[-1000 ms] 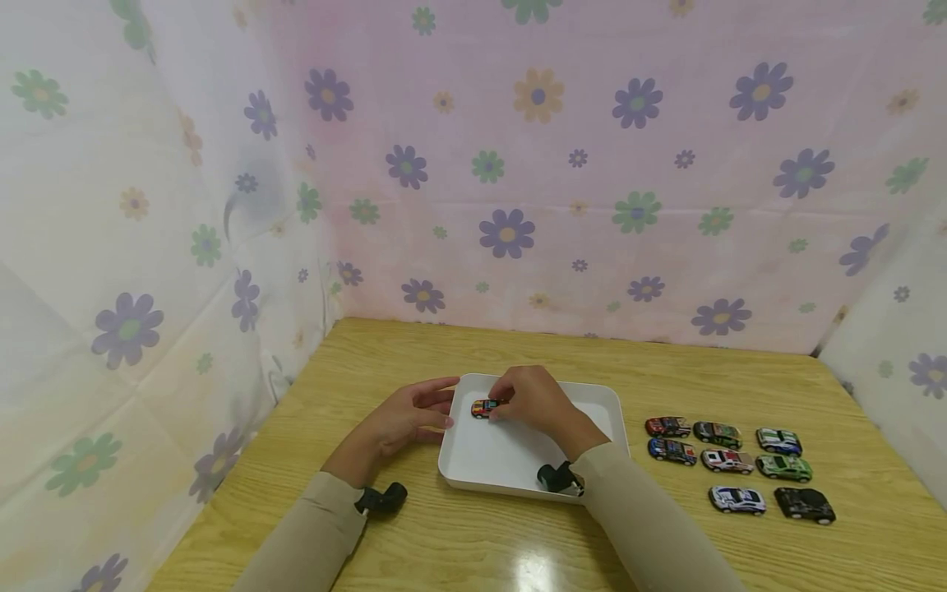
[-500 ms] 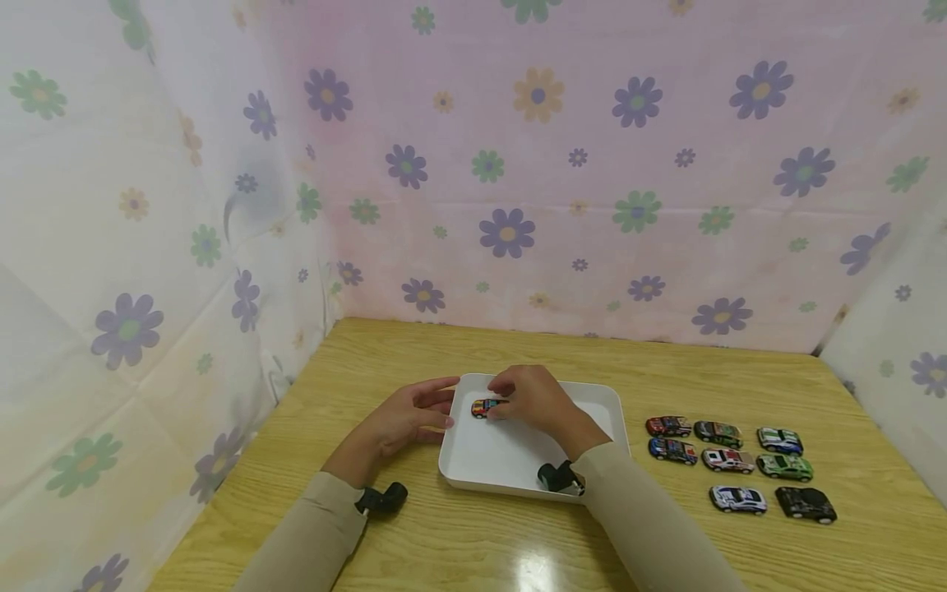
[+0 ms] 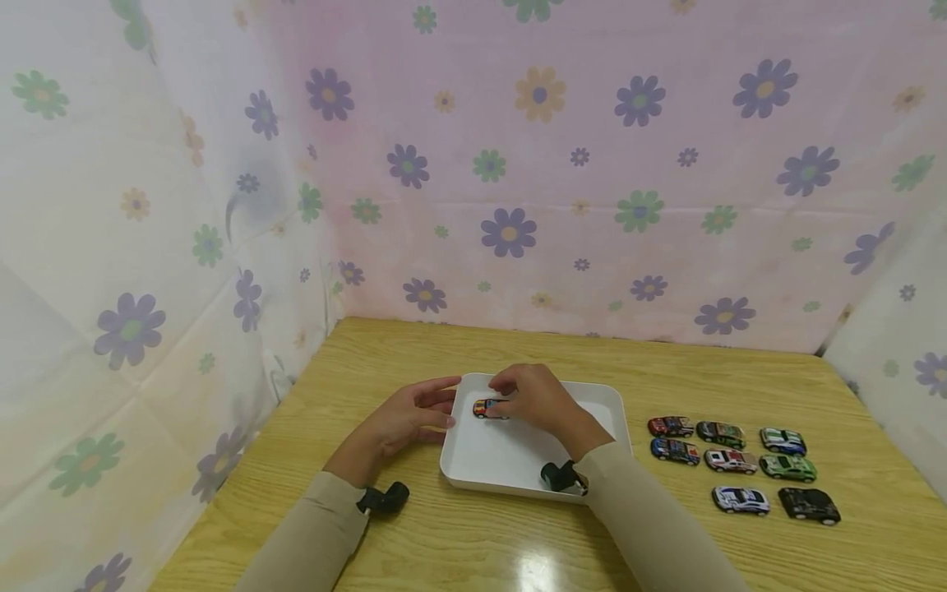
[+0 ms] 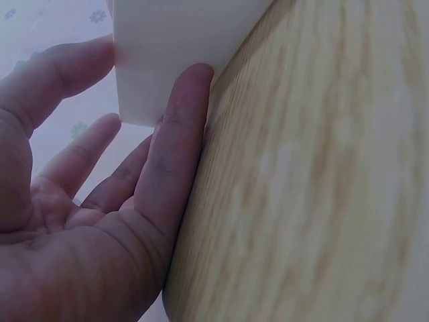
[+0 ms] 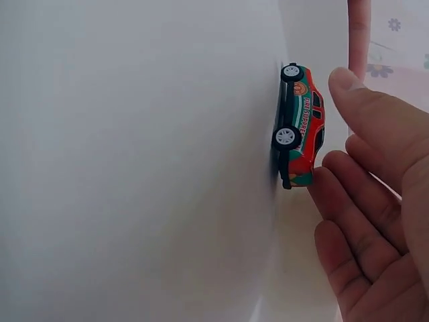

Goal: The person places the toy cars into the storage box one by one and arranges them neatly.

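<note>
A small red and green toy car (image 5: pixel 303 124) with white-hubbed wheels stands on the floor of a white tray (image 3: pixel 496 464), near its back left corner. My right hand (image 3: pixel 538 400) hovers round the car with loosely bent fingers. In the right wrist view a gap shows between the thumb (image 5: pixel 375 111) and the car's roof, while one fingertip sits close by its end. My left hand (image 3: pixel 395 421) rests at the tray's left side with fingers spread. Its fingertips touch the tray's outer wall (image 4: pixel 161 60) in the left wrist view.
To the right of the tray, several toy cars stand in loose rows on the wooden table (image 3: pixel 414 534), among them a black one (image 3: pixel 810 506) and a white one (image 3: pixel 741 500). Flowered cloth (image 3: pixel 547 271) hangs behind and along the sides.
My right thumb and fingers have eased off the toy car, and more of its body shows. The car and my left hand stay in place.
</note>
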The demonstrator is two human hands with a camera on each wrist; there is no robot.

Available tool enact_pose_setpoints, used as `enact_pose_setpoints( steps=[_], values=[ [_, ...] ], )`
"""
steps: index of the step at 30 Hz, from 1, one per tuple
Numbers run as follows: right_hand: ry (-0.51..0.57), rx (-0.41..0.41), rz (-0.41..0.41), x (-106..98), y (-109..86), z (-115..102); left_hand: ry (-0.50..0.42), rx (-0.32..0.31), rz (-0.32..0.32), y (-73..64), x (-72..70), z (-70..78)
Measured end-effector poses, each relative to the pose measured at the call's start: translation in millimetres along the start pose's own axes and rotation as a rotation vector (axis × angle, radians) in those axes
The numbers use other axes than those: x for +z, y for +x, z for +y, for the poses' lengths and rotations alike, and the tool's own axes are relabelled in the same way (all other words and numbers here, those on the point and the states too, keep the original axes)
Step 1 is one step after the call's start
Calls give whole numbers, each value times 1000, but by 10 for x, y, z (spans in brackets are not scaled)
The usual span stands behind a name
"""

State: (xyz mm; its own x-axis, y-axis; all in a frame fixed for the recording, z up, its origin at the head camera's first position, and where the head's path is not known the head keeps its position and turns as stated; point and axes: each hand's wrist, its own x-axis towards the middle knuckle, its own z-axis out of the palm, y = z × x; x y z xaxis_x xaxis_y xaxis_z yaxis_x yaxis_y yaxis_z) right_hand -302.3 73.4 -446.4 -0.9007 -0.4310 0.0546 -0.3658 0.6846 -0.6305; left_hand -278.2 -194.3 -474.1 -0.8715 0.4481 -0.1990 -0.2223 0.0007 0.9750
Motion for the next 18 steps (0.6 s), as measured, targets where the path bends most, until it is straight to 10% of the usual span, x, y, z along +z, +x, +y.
enact_pose_setpoints(
  steps=[18],
  values=[
    [48, -90, 5, -456, -362, -30, 32, -7, 16, -4, 6, 5]
  ],
)
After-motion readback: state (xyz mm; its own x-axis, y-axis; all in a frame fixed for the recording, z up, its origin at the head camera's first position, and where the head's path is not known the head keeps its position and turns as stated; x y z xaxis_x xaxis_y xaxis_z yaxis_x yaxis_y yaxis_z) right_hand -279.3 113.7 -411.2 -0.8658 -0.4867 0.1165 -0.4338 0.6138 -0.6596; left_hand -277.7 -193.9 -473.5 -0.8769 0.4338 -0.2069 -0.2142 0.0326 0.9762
